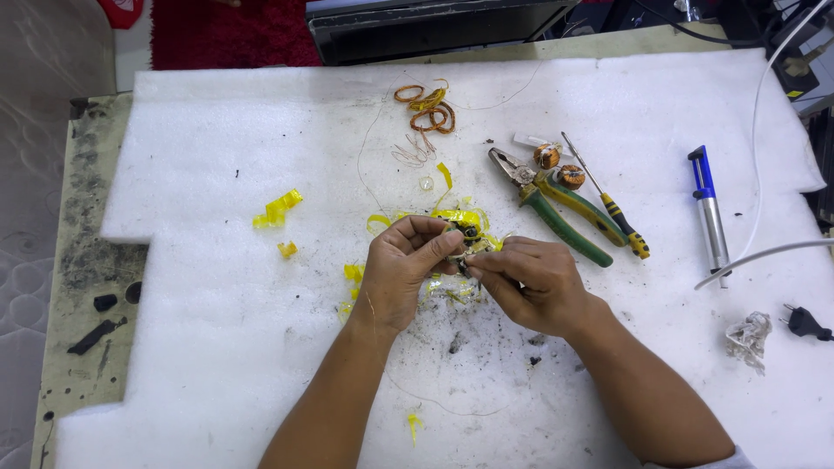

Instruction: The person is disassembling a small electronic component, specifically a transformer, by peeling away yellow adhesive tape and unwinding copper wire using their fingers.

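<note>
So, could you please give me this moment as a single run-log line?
left hand: pinching small black component | right hand: picking at it | yellow tape scraps on white foam sheet | pliers idle

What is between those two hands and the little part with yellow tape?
Nothing visible. The left hand and right hand both already pinch the small dark part between their fingertips. Loose yellow tape curls around it, and the pliers lie off to the right.
</note>
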